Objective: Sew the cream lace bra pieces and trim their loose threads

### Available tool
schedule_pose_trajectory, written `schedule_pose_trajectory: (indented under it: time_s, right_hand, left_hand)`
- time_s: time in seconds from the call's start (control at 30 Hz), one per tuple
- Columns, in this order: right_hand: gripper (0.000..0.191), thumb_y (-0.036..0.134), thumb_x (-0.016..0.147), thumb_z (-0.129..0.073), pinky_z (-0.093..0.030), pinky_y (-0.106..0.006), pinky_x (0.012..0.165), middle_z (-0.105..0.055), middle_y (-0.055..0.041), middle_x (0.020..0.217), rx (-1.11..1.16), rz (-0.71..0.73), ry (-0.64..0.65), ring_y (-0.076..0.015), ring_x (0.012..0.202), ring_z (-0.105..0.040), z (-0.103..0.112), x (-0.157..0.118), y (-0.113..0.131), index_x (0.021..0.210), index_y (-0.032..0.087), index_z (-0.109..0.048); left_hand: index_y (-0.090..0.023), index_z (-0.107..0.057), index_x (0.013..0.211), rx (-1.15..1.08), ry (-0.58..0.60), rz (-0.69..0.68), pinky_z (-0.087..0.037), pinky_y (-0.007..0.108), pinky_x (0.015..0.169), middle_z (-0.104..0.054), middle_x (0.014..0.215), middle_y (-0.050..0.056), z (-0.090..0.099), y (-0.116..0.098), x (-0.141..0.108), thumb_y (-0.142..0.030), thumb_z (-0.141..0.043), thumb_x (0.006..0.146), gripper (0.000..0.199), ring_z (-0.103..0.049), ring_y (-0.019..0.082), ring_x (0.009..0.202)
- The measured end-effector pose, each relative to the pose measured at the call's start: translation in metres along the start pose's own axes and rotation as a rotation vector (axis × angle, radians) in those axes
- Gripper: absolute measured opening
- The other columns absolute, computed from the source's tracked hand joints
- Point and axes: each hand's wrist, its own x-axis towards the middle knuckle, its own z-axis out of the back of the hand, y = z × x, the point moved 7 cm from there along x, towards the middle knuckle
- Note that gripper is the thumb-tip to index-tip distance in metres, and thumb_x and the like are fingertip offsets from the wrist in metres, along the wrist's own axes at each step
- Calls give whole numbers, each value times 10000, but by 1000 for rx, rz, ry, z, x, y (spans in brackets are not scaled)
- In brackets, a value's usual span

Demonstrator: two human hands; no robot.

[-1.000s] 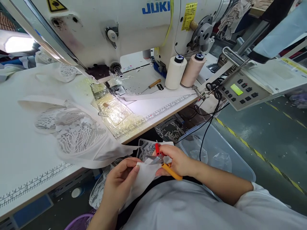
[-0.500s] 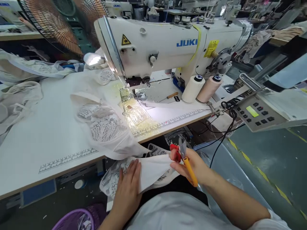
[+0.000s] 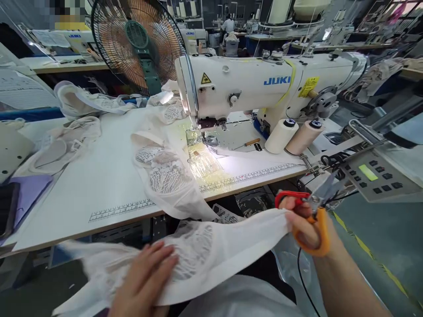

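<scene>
A white lace bra [image 3: 228,244] stretches across my lap, below the table's front edge. My left hand [image 3: 145,273] lies on its lace part at the left, fingers extended and flat, thumb hidden. At the right, my right hand [image 3: 306,224] is closed, with the bra's band end pinched between thumb and fingers. The same hand also carries scissors [image 3: 317,200] with one red and one orange handle, blades pointing up and away from the cloth. Another lace bra [image 3: 168,176] lies on the table and hangs over its front edge towards the one in my lap.
A white JUKI sewing machine [image 3: 251,81] stands on the table [image 3: 112,176], with two thread cones [image 3: 280,136] beside it. More bras [image 3: 69,141] lie at the left near a phone [image 3: 8,209]. Behind is a fan [image 3: 139,39]; a control panel [image 3: 373,176] juts out at right.
My right hand has moved right and my left hand left and nearer, drawing the bra out long between them. The scissors went along with the right hand. The view has turned left and up.
</scene>
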Motion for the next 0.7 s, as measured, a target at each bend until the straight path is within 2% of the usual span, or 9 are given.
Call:
schedule_pose_trajectory:
  time_s: [0.07, 0.1, 0.17, 0.23, 0.3, 0.4, 0.5, 0.57, 0.7]
  right_hand:
    - [233, 444, 758, -579, -490, -320, 601, -580, -67, 820, -222, -80, -5, -210, 709, -573, 23, 0, -8, 834, 233, -514]
    - [258, 452, 749, -588, -504, -336, 633, -597, -80, 862, -306, -102, -16, -228, 763, -589, 31, -1, -8, 863, 228, -529]
    - [302, 463, 737, -594, -522, -375, 688, -617, -99, 929, -409, -133, -9, -264, 863, -602, 33, -3, -8, 906, 216, -547]
    - [302, 462, 748, -580, -528, -396, 713, -630, -107, 941, -424, -144, 44, -274, 891, -612, 19, -5, -6, 912, 209, -559]
    - [276, 444, 775, -559, -527, -395, 738, -639, -106, 946, -383, -119, 118, -262, 884, -622, -5, -6, -4, 913, 206, -566]
    - [260, 410, 789, -555, -514, -396, 759, -644, -123, 987, -288, -17, 240, -260, 889, -621, -48, -4, 4, 918, 185, -576]
    - [303, 411, 753, -583, -489, -418, 785, -648, -126, 963, -200, 134, 366, -275, 900, -606, -88, 2, 18, 932, 167, -569]
    - [331, 414, 749, -583, -480, -398, 784, -630, -115, 962, -125, 178, 435, -259, 905, -589, -107, 5, 23, 965, 167, -542]
    - [304, 426, 755, -577, -452, -249, 580, -538, -31, 803, 51, 58, 533, -133, 660, -507, -130, 4, 19, 891, 169, -486]
  left_hand:
    - [-262, -545, 1176, 42, 119, -173, -526, 292, 839, -665, 1105, 53, -22, -21, 14, -332, -587, 759, 426, -626, 232, 992]
    - [-246, -573, 1129, 60, 128, -211, -538, 240, 777, -688, 1050, 50, -26, -21, 21, -377, -591, 763, 389, -655, 205, 919]
    - [-241, -589, 1087, 102, 68, -185, -532, 206, 736, -704, 993, 38, -19, -3, 42, -389, -528, 815, 316, -670, 170, 843]
    - [-217, -558, 1146, 196, 5, -100, -518, 276, 791, -668, 1081, 78, -8, 25, 66, -356, -450, 854, 341, -643, 206, 931]
    - [-158, -546, 1168, 295, 16, -59, -462, 424, 884, -590, 1198, 150, -2, 50, 89, -393, -394, 855, 420, -558, 296, 1080]
    - [-150, -618, 1022, 329, 115, -75, -456, 476, 821, -654, 975, 149, -11, 61, 109, -357, -438, 813, 345, -597, 304, 907]
    - [-203, -635, 838, 282, 89, -176, -449, 424, 764, -615, 725, 56, -24, 37, 100, -163, -402, 791, 241, -567, 226, 729]
    - [-220, -627, 867, 238, 46, -239, -429, 424, 779, -580, 691, 31, -34, 10, 83, -136, -390, 804, 260, -538, 202, 698]
    - [-220, -617, 921, 136, -99, -326, -305, 481, 980, -562, 661, 0, -43, -35, 53, -136, -390, 843, 254, -545, 166, 716]
